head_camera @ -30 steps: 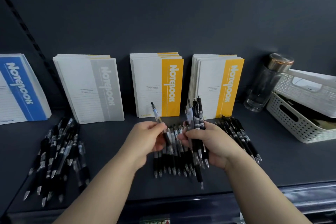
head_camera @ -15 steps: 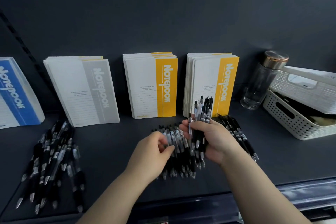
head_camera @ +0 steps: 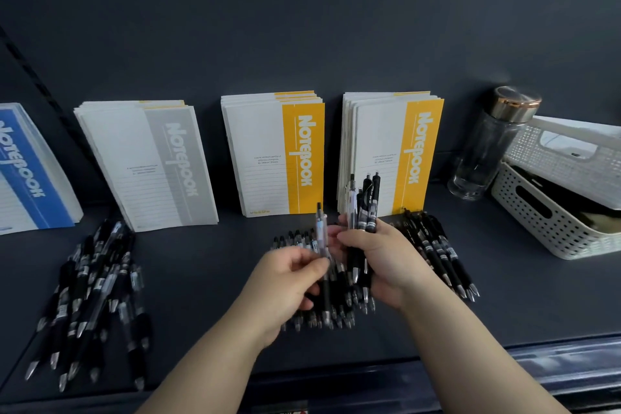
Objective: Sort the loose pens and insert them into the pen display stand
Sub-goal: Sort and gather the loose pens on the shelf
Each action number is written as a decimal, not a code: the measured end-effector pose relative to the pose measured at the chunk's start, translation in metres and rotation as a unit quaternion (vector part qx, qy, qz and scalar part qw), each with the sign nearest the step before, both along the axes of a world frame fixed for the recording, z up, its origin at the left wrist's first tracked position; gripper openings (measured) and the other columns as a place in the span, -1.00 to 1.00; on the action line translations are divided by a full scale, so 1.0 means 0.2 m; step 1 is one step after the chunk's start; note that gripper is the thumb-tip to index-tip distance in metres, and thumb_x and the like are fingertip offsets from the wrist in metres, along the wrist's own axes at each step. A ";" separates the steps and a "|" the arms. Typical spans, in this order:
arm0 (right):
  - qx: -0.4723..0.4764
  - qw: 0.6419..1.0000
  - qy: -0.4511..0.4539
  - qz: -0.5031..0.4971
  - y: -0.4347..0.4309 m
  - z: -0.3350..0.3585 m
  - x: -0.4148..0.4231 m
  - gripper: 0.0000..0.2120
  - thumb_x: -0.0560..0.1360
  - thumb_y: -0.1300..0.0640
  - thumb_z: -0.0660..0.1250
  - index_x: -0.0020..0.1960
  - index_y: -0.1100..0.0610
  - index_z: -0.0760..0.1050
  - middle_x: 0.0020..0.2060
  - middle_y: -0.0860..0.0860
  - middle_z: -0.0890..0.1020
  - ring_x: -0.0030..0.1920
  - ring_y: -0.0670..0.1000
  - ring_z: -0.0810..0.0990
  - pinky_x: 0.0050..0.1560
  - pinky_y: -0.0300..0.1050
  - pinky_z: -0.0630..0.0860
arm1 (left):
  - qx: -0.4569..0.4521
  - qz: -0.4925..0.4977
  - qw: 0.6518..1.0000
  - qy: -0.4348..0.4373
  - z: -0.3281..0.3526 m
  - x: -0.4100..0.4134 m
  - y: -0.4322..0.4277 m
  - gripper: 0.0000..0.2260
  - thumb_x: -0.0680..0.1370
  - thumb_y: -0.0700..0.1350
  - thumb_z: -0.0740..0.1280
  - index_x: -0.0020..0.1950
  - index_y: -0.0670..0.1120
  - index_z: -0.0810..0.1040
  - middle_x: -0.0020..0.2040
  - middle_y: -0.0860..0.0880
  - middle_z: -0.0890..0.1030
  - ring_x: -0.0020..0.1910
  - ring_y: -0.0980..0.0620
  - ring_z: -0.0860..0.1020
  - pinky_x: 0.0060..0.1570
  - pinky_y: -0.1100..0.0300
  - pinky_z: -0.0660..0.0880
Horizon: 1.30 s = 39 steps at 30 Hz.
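Observation:
My right hand (head_camera: 379, 262) grips a bunch of black and clear pens (head_camera: 364, 208), held upright with their clicker ends up. My left hand (head_camera: 285, 282) pinches a single clear-barrelled pen (head_camera: 321, 228) with a black grip, upright, just left of the bunch. Under both hands a row of black pens (head_camera: 332, 312) lies on the dark shelf. A second group of black pens (head_camera: 437, 252) lies to the right of my right hand. A loose heap of pens (head_camera: 90, 296) lies at the left. No pen display stand is in view.
Stacks of notebooks lean on the back wall: blue (head_camera: 23, 171), grey (head_camera: 151, 161) and two yellow (head_camera: 279, 155) (head_camera: 393, 151). A glass bottle with a copper lid (head_camera: 487, 144) and a white perforated basket (head_camera: 554, 212) stand at the right. The shelf's front edge (head_camera: 537, 356) runs below.
My left hand dipped to the row of pens on the shelf and now holds one pen up beside the bunch. The right hand kept its bunch, roughly in place.

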State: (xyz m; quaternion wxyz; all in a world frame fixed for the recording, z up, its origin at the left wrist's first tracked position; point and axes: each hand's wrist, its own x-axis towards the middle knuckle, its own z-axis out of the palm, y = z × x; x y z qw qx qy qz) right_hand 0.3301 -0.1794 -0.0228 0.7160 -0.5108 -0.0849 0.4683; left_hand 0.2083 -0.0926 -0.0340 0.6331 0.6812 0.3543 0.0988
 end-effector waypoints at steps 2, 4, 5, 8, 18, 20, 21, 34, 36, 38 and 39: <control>-0.040 0.999 -0.032 -0.002 -0.01 -0.01 0.02 -0.80 0.45 0.46 0.25 -0.05 0.20 0.47 -0.36 0.12 0.56 -0.35 0.03 0.56 -0.35 -0.16 0.56 | 0.163 0.009 0.985 0.053 -0.02 0.00 0.08 -0.94 0.52 -0.07 0.36 -0.12 -0.03 0.60 -0.33 0.03 0.60 -0.38 0.13 0.53 -0.35 0.23 0.52; -0.065 0.995 -0.070 0.018 -0.02 -0.01 0.02 -0.77 0.42 0.46 0.27 -0.02 0.19 0.46 -0.44 0.10 0.52 -0.39 0.05 0.51 -0.38 -0.12 0.51 | 0.259 -0.001 0.960 0.102 -0.04 0.00 0.13 -0.91 0.49 -0.01 0.39 -0.12 -0.01 0.56 -0.32 0.03 0.61 -0.37 0.10 0.55 -0.28 0.16 0.56; -0.072 0.993 -0.085 0.028 -0.03 -0.02 0.03 -0.78 0.41 0.44 0.29 -0.02 0.20 0.46 -0.45 0.09 0.52 -0.40 0.05 0.51 -0.35 -0.10 0.50 | 0.281 -0.009 0.952 0.123 -0.05 0.01 0.14 -0.89 0.49 0.01 0.39 -0.10 0.00 0.53 -0.28 0.04 0.60 -0.35 0.09 0.55 -0.29 0.17 0.54; -0.073 0.990 -0.107 0.052 -0.03 -0.02 0.02 -0.83 0.43 0.40 0.33 -0.04 0.20 0.48 -0.41 0.08 0.55 -0.40 0.02 0.52 -0.29 -0.08 0.50 | 0.325 -0.042 0.931 0.163 -0.08 0.02 0.12 -0.85 0.49 0.03 0.39 -0.10 0.02 0.46 -0.23 0.09 0.54 -0.29 0.14 0.52 -0.36 0.30 0.39; -0.017 0.969 -0.198 0.149 -0.09 -0.02 0.00 -0.86 0.48 0.34 0.32 0.04 0.21 0.50 -0.35 0.07 0.59 -0.33 0.02 0.51 -0.24 -0.18 0.51 | 0.017 0.034 0.997 -0.062 0.03 0.13 -0.02 -0.91 0.53 -0.03 0.36 -0.04 0.01 0.63 -0.20 -0.06 0.67 -0.31 -0.02 0.58 -0.28 0.09 0.52; -0.006 0.970 -0.183 0.158 -0.10 -0.03 0.01 -0.86 0.49 0.38 0.29 0.02 0.23 0.51 -0.34 0.07 0.59 -0.32 0.00 0.52 -0.24 -0.21 0.51 | -0.017 0.041 0.996 -0.080 0.03 0.15 -0.03 -0.91 0.54 -0.12 0.35 -0.04 -0.09 0.63 -0.24 -0.12 0.64 -0.40 -0.08 0.53 -0.32 0.04 0.55; -0.001 0.971 -0.174 0.164 -0.11 -0.03 0.01 -0.85 0.49 0.39 0.27 0.03 0.25 0.51 -0.31 0.11 0.59 -0.30 0.01 0.53 -0.23 -0.20 0.52 | -0.037 0.040 0.995 -0.086 0.03 0.15 -0.04 -0.90 0.55 -0.16 0.33 -0.03 -0.15 0.61 -0.25 -0.15 0.61 -0.43 -0.08 0.49 -0.38 0.07 0.53; 0.030 0.995 0.036 0.086 -0.29 -0.01 0.16 -0.68 0.51 0.44 0.13 0.19 0.23 0.46 -0.04 0.18 0.69 -0.14 0.10 0.70 -0.26 -0.18 0.62 | 0.105 0.066 0.992 0.037 0.03 0.15 0.14 -0.77 0.59 -0.11 0.26 -0.15 -0.23 0.55 -0.37 -0.06 0.54 -0.37 -0.04 0.50 -0.25 0.10 0.45; -0.002 0.999 -0.003 0.042 -0.32 0.00 0.20 -0.71 0.51 0.43 0.17 0.18 0.21 0.44 -0.14 0.15 0.68 -0.32 0.03 0.66 -0.44 -0.22 0.53 | 0.232 0.015 0.964 0.130 -0.01 0.14 0.16 -0.73 0.57 -0.06 0.28 -0.19 -0.25 0.52 -0.44 -0.04 0.43 -0.45 -0.01 0.39 -0.35 0.16 0.31; -0.056 0.994 -0.094 0.009 -0.35 0.00 0.25 -0.76 0.49 0.44 0.21 0.07 0.18 0.44 -0.29 0.08 0.61 -0.45 -0.04 0.52 -0.49 -0.22 0.41 | 0.299 -0.013 0.937 0.182 -0.04 0.15 0.16 -0.72 0.55 -0.03 0.30 -0.27 -0.19 0.46 -0.45 -0.03 0.40 -0.48 0.02 0.36 -0.44 0.20 0.25; -0.100 0.982 -0.160 0.010 -0.37 -0.01 0.28 -0.78 0.48 0.43 0.23 0.00 0.15 0.44 -0.35 0.04 0.55 -0.48 -0.07 0.47 -0.46 -0.21 0.39 | 0.327 -0.020 0.923 0.200 -0.05 0.16 0.15 -0.71 0.54 -0.03 0.31 -0.30 -0.16 0.42 -0.44 -0.03 0.41 -0.47 0.03 0.36 -0.45 0.19 0.25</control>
